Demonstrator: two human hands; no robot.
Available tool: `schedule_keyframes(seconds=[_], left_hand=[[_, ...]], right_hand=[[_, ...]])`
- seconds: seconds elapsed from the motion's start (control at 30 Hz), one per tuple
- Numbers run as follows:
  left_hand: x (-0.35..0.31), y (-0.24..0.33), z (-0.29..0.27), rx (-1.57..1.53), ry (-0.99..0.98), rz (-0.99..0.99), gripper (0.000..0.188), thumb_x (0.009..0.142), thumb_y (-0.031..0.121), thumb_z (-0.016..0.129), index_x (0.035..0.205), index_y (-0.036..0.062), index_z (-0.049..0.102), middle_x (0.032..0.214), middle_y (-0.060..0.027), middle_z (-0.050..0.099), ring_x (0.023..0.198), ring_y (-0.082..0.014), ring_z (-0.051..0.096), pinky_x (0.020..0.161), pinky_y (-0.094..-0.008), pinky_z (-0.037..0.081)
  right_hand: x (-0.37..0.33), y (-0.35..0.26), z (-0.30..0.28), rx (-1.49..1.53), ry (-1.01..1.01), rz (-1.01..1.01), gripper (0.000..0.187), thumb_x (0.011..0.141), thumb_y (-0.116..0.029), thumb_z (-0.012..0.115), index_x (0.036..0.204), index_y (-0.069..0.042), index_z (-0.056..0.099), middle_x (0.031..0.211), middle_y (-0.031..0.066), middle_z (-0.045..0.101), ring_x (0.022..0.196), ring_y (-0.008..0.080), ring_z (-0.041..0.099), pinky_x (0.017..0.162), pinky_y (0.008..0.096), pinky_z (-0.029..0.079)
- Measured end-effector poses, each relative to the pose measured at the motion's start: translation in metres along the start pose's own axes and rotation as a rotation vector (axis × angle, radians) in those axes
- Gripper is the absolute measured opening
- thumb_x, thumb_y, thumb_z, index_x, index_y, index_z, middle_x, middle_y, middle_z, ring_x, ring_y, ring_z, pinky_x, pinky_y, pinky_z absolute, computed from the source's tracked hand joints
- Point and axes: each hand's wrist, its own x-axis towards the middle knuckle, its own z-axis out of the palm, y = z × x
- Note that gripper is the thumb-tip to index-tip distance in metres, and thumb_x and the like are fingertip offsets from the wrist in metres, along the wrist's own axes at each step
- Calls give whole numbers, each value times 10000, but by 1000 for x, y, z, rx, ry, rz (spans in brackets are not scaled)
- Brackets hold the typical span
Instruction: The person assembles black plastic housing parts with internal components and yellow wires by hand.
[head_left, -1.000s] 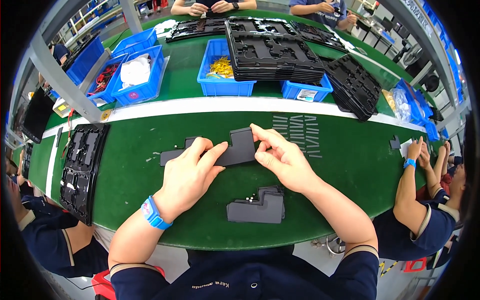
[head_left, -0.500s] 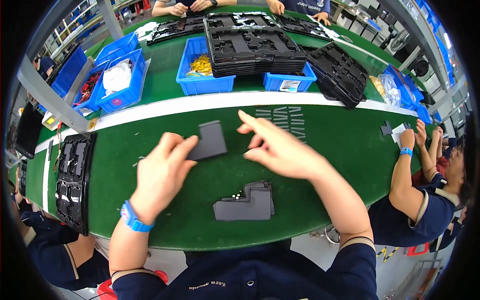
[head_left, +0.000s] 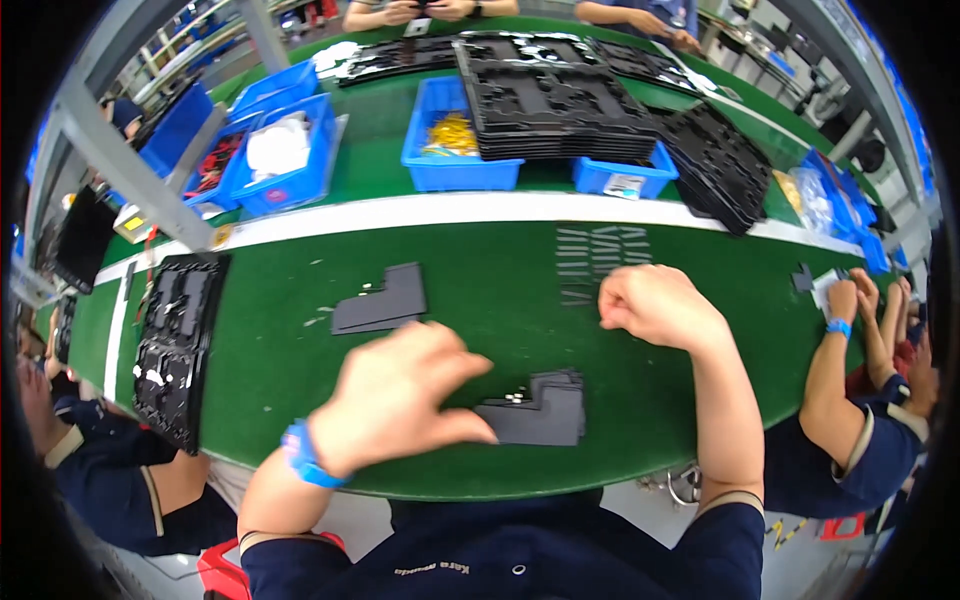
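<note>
- A person seen from above works at a green table [head_left: 290,400] with bare hands.
- Left hand [head_left: 410,395]: blurred, palm down, thumb and fingers spread apart, gripping nothing that can be seen. The thumb points right.
- Near stack [head_left: 540,420]: dark grey L-shaped plates, slightly fanned, lying flat close to the person's edge of the table. It is just right of the left hand, whose thumb tip meets its left end in the view; whether they touch cannot be told.
- The near stack's long axis runs left to right, roughly along the table edge. Its short arm rises at the right, away from the person, and small pale tabs [head_left: 516,397] sit in the notch.
- Right hand [head_left: 655,305]: fingers curled in; whether they pinch anything cannot be told. The near stack lies toward the person and to the left of it, so the left hand is nearer.
- Strips [head_left: 575,262]: thin, grey, laid in rows just beyond the right hand, which covers part of them.
- Far plates [head_left: 385,307]: similar L shapes, lying flat beyond the left hand, apart from both hands.
- Black tray [head_left: 180,345]: at the far left, well apart from the hands.
</note>
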Motion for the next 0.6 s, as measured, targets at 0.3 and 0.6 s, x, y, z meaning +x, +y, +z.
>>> schedule_keyframes(seconds=[0.3, 0.6], left_hand=[[-4, 18, 23, 112, -89, 103, 491, 690, 458, 803, 988, 87, 682, 913, -32, 552, 828, -215, 571, 705, -326, 525], [-3, 19, 5, 30, -98, 82, 445, 715, 383, 797, 1028, 89, 679, 898, -33, 522, 829, -211, 561, 656, -321, 519]], right_hand=[[-11, -2, 0, 3, 172, -205, 115, 883, -92, 634, 859, -28, 541, 834, 133, 627, 810, 328, 635, 733, 422, 508], [5, -20, 2, 567, 151, -208, 240, 897, -26, 627, 1133, 3, 591, 869, 108, 649, 807, 241, 667, 714, 355, 528]])
